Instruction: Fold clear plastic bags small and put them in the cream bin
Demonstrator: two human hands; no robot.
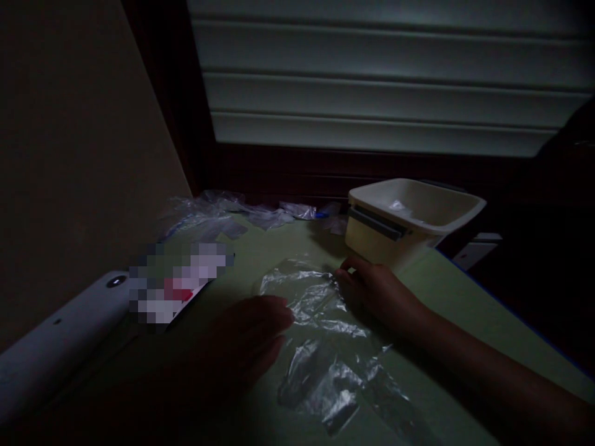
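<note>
A crinkled clear plastic bag (pixel 309 291) lies spread on the pale green tabletop, between my two hands. At its right edge the fingers of my right hand (pixel 369 285) are pinched together on the film. My left hand (pixel 253 331) is on the opposite side, dark in the low light, its fingers stretched out and the thumb apart, at the bag's left edge. Whether its fingertips press on the film is hard to see. Nearer to me lies more crumpled clear plastic (pixel 325 387).
A cream plastic bin (pixel 381 248) with grey handles stands at the back right, some clear plastic inside. More clear bags (pixel 269 217) line the table's far edge. A blurred-out flat item (pixel 186 285) and a long white device (pixel 69 328) lie left. Behind is a slatted panel (pixel 372 93).
</note>
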